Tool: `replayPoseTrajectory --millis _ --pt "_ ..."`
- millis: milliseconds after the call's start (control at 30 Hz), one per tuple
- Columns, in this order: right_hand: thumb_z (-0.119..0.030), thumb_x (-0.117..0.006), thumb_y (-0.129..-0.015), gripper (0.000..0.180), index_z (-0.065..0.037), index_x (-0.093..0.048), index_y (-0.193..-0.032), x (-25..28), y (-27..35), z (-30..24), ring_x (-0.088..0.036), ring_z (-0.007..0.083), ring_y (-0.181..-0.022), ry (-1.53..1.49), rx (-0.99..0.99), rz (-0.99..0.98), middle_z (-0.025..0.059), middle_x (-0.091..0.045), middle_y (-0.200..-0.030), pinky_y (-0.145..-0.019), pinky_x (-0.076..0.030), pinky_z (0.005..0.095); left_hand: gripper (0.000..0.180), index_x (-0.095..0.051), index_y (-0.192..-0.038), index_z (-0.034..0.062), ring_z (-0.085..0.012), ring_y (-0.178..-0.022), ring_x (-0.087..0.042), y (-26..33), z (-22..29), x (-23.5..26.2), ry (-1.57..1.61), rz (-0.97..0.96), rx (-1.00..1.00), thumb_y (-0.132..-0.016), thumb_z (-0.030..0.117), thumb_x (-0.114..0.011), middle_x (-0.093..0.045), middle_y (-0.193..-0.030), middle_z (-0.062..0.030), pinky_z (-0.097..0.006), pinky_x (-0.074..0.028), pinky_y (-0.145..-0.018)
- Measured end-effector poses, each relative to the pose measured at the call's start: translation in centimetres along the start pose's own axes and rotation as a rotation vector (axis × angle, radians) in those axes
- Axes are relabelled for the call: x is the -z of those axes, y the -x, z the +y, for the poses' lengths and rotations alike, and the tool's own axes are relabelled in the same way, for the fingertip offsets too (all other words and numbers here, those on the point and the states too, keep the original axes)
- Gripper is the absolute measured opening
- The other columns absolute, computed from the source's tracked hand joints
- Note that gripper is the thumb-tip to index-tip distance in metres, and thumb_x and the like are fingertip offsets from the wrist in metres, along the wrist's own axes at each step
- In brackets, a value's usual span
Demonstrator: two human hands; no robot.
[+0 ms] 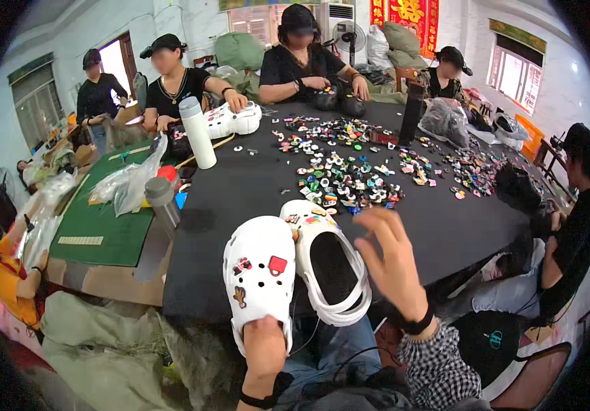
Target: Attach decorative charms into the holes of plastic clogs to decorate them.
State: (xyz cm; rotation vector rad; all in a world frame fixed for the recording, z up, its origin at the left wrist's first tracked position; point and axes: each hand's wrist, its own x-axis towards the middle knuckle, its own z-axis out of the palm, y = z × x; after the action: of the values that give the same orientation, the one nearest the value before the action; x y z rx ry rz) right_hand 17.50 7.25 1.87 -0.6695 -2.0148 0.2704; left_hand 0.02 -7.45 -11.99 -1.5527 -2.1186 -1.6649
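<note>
A white clog (257, 240) with several holes is in front of me, its toe pointing away and resting over the table's near edge. Red and brown shoe charms sit in some holes. My left hand (265, 348) reaches inside it and holds it up, the fingers hidden within. Right beside it stands a second white clog (336, 312), opening upward, its toe bearing colourful charms. My right hand (394, 264) is raised to the right of this clog, fingers apart and slightly curved, with nothing seen in it. Just beyond lies a heap of loose shoe charms (350, 181).
More charms (476, 171) spread to the right on the black tabletop (219, 198). A white bottle (198, 133) and a grey flask (163, 205) stand left, near a green board (103, 226). Several people sit around; one handles a white clog (233, 120). A black post (411, 113) stands farther back.
</note>
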Motion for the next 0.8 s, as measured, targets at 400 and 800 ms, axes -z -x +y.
replayPoseTrajectory --millis 400,800 --pt "-0.034 -0.081 -0.068 0.043 -0.003 -0.052 -0.064 -1.1 2.5 -7.3 -0.050 0.0189 -0.046 -0.098 -0.081 -0.166 0.0059 -0.052 -0.058 -0.044 -0.039 0.0292 0.056 -0.039 -0.130 -0.0062 -0.0202 -0.113 -0.049 2.7 6.9 1.5 0.907 -0.215 0.144 -0.080 -0.002 -0.062 -0.049 -0.125 -0.0137 -0.034 -0.037 -0.097" --pt "-0.029 -0.071 -0.078 0.033 -0.005 -0.048 -0.070 -1.2 4.7 -7.9 -0.054 0.0285 -0.055 -0.154 -0.022 -0.036 0.0102 -0.051 -0.063 -0.048 -0.042 0.0380 0.058 -0.037 -0.137 -0.0024 -0.0268 -0.123 -0.045 6.7 4.2 1.6 0.744 -0.292 -0.023 -0.084 -0.001 -0.058 -0.044 -0.137 -0.0158 -0.040 -0.038 -0.100"
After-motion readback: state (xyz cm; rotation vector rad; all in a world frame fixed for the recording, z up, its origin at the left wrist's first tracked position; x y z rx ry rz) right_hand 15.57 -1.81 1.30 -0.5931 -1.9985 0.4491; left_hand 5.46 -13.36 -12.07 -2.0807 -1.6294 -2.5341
